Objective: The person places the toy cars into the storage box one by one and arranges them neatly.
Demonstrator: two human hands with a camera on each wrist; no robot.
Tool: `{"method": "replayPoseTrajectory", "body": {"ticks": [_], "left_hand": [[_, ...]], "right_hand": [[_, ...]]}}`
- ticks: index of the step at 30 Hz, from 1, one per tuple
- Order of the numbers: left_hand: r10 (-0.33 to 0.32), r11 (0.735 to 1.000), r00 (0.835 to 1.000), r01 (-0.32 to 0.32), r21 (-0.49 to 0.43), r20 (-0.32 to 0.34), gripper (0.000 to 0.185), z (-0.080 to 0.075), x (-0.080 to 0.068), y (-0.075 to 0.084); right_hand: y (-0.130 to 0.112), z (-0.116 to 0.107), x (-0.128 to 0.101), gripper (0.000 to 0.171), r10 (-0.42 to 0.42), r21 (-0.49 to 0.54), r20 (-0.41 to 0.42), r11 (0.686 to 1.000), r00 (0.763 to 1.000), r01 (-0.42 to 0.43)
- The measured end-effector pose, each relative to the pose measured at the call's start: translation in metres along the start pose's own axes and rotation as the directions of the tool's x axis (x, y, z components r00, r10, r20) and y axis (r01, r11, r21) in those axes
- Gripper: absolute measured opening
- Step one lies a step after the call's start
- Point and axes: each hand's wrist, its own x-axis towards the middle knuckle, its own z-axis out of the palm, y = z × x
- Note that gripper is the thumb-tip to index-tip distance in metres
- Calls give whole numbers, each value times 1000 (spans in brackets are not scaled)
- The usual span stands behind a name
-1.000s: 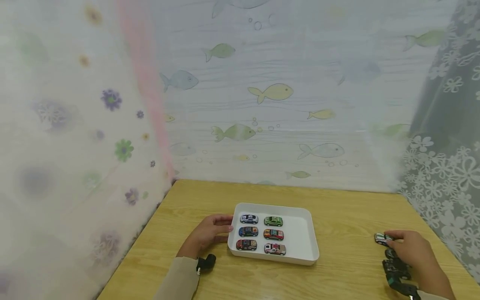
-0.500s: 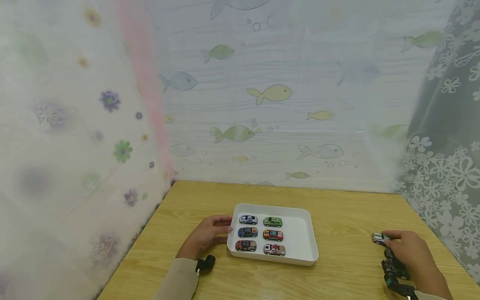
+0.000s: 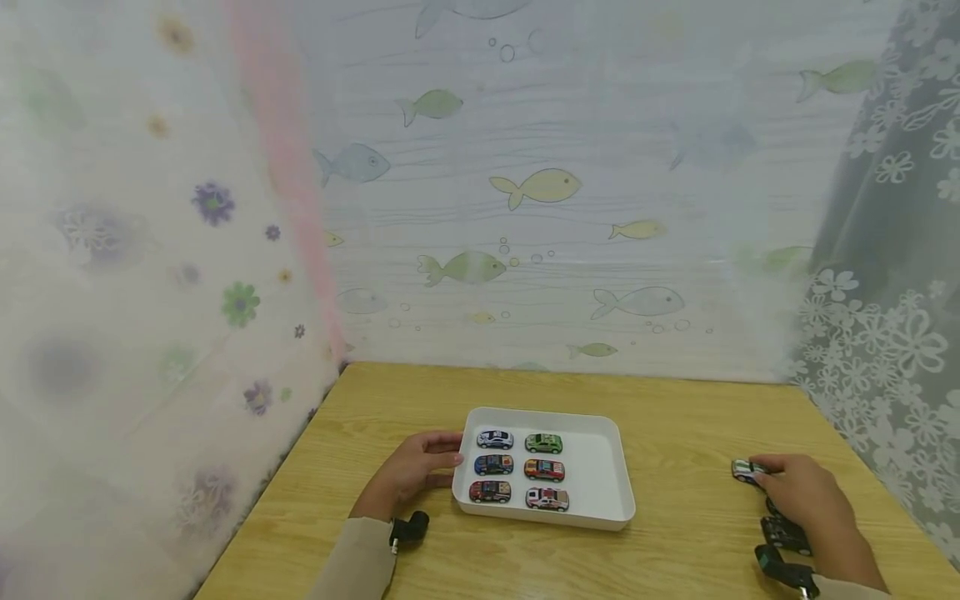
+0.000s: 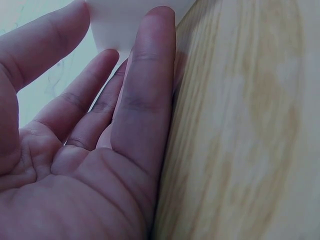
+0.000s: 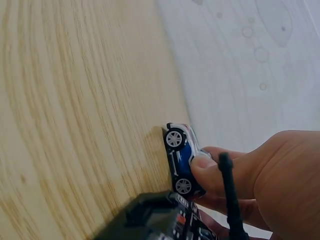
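My left hand [image 3: 412,468] rests beside the left end of a white tray [image 3: 626,471]. In the left wrist view its fingers [image 4: 147,95] are mostly straight, with the tips at the tray's outer wall [image 4: 115,27]. Over on the right, my right hand [image 3: 806,497] pinches a small toy car [image 3: 747,471] between thumb and fingers. The right wrist view shows this car [image 5: 180,157] with a blue side, white top and silver-spoked wheels. A dark toy car [image 3: 785,533] sits under the right hand, partly covered by it.
Inside the tray stand several toy cars in two columns, among them a green car [image 3: 543,443] and a red-and-yellow car [image 3: 544,470]. The wooden table [image 3: 675,550] meets a fish-patterned curtain [image 3: 555,250] at the back. Black wrist cameras, including the left one [image 3: 408,528], sit at both wrists.
My right hand has shifted slightly left and away from the body with the pinched toy car, away from the dark car. The left hand stays at the tray.
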Motion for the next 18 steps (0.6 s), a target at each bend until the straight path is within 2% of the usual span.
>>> {"method": "replayPoseTrajectory", "body": {"ticks": [10,18], "left_hand": [[-7,1000,1000,7,-11,8,52,1,0,1],[-12,1000,1000,12,-11,0,52,-1,0,0]], "right_hand": [[-12,4,2,52,10,-51,14,999,1000,-9],[-21,10,2,48,-9,-31,-8,999,1000,8]]}}
